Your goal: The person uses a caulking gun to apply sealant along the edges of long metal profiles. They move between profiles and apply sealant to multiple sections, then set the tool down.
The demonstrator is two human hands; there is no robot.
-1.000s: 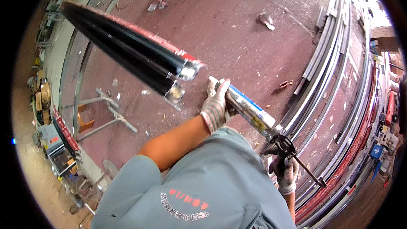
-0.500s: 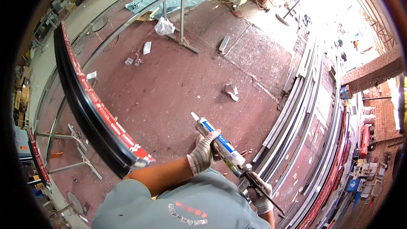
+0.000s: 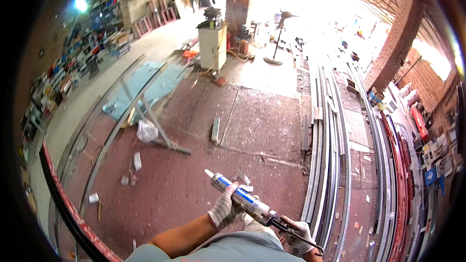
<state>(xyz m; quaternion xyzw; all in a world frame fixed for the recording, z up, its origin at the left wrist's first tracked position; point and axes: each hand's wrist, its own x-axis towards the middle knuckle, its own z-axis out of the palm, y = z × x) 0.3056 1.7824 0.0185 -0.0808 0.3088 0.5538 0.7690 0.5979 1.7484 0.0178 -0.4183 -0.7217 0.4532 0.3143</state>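
A caulking gun (image 3: pixel 273 220) loaded with a white and blue sealant cartridge (image 3: pixel 241 196) lies slantwise in front of me, its nozzle pointing up and to the left. Wrapped round the cartridge's middle is my left hand (image 3: pixel 224 209), in a striped work glove. My right hand (image 3: pixel 297 237), gloved too, is closed round the gun's handle end, with the bent plunger rod running past it. Much of the handle is covered by that hand. Below the cartridge the reddish floor shows, with crumpled scraps (image 3: pixel 244 179) just beyond it.
Long metal profiles (image 3: pixel 318 155) lie in bundles along my right. A black profile with red film (image 3: pixel 65 208) runs along the lower left, near a metal frame (image 3: pixel 114 131). Farther off stand a pale cabinet (image 3: pixel 212 48), a pedestal fan (image 3: pixel 277 39) and a brick pillar (image 3: pixel 395 43).
My view has lifted and swung, bringing more of the far workshop in. The caulking gun stays in both hands, now lower in the picture; the black profile has shifted toward the lower left.
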